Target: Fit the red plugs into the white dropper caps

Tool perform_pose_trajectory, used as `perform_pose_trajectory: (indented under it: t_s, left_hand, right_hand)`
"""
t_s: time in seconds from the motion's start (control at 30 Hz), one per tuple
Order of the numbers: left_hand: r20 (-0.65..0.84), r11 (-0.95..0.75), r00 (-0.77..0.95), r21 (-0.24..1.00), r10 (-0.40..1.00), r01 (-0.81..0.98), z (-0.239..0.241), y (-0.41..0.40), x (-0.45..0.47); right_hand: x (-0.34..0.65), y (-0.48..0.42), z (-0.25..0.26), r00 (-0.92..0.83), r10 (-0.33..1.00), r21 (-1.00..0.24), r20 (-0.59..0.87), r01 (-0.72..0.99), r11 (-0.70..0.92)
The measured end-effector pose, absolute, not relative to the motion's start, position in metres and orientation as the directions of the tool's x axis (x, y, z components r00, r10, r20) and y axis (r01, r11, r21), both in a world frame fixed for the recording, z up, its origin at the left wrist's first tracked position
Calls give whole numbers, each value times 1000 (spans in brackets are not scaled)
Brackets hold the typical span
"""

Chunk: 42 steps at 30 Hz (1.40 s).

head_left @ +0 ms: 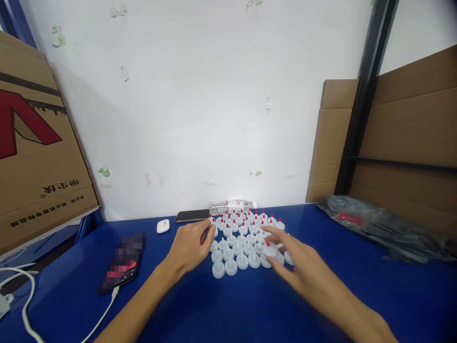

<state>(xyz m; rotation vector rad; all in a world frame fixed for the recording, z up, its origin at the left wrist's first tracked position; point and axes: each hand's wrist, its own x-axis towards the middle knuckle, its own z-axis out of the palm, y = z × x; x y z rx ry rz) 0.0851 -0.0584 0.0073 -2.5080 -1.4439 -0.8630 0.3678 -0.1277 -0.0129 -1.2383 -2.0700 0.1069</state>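
Note:
Several white caps with red tips (243,238) stand in neat rows on the blue table (357,286). My right hand (296,264) reaches over the near right corner of the rows and pinches one white cap (270,248) between thumb and fingers. At the left edge of the rows rests my left hand (189,247), its fingers curled and their tips touching the nearest caps; whether it holds anything is hidden.
A clear water bottle (232,206) lies behind the caps beside a phone (192,216) and a white earbud case (163,226). Another phone (121,271) on a white cable (103,317) lies left. A dark plastic bag (385,226) sits right, with cardboard boxes (39,157) at both sides.

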Motion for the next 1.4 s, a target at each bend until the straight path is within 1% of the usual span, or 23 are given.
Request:
perform_pose_trajectory:
  t_s: [0.1, 0.2, 0.3, 0.43, 0.57, 0.63, 0.7, 0.77, 0.83, 0.87, 0.9, 0.93, 1.0, 1.03, 1.1, 1.2, 1.3, 1.4]
  left_hand:
    - [487, -656, 502, 220, 715, 722, 4, -65, 90]
    - [480, -705, 548, 249, 685, 664, -1, -68, 95]
    - [491, -720, 558, 238, 668, 652, -6, -69, 97]
    - [507, -753, 588, 215, 631, 622, -5, -72, 97]
    - [495, -779, 648, 98, 578, 620, -2, -77, 101]
    - [477, -783, 667, 76, 572, 617, 0, -78, 104]
    - [481, -788, 657, 130, 581, 602, 1, -77, 106]
    - [526, -764, 572, 280, 629, 582, 4, -74, 101]
    - [575, -697, 411, 474, 707, 538, 8, -67, 90]
    - [604, -661, 309, 535, 735, 526, 11, -62, 82]
    - [637, -636, 221, 549, 738, 542, 13, -58, 74]
    - [671, -617, 167, 516, 722, 594, 15, -52, 66]
    - [672, -535, 179, 371, 719, 759, 16, -43, 53]
    - [642, -493, 211, 297, 737, 818, 16, -39, 49]
    - [581, -427, 234, 221, 780, 877, 13, -33, 45]
    - [521, -387, 244, 185, 818, 903, 9, -30, 46]
    - [492, -411, 293, 149, 820, 900, 7, -32, 50]
    - [472, -449, 341, 136, 813, 883, 5, -32, 53]
  right_hand:
    - [330, -119, 2, -450, 723, -327, 525, 678, 659]
    - [307, -115, 8, -534, 682, -264, 499, 656, 707]
    - [299, -114, 8, -547, 666, -244, 507, 650, 719]
    - [300, -112, 8, -538, 678, -226, 500, 675, 703]
    - [299, -111, 6, -537, 686, -189, 491, 703, 686]
    - [299, -111, 4, -523, 677, -186, 518, 704, 685]
    - [304, -108, 2, -504, 665, -161, 551, 718, 677]
    - [315, -103, 1, -471, 663, -95, 581, 770, 631]
    - [335, -97, 2, -411, 675, -30, 613, 842, 539]
    - [347, -96, 3, -387, 681, -22, 621, 861, 509]
    - [360, -95, 4, -342, 693, -40, 634, 881, 472]
    - [373, -96, 5, -276, 723, -89, 633, 902, 422]
    - [399, -99, 6, -171, 780, -201, 603, 913, 355]
    - [411, -100, 5, -126, 805, -254, 580, 911, 326]
    - [432, -101, -1, -68, 847, -347, 527, 893, 287]
    - [453, -94, -13, -35, 875, -413, 482, 872, 263]
    - [458, -85, -21, -33, 873, -407, 486, 876, 260]
    - [453, -82, -21, -53, 906, -428, 421, 869, 250]
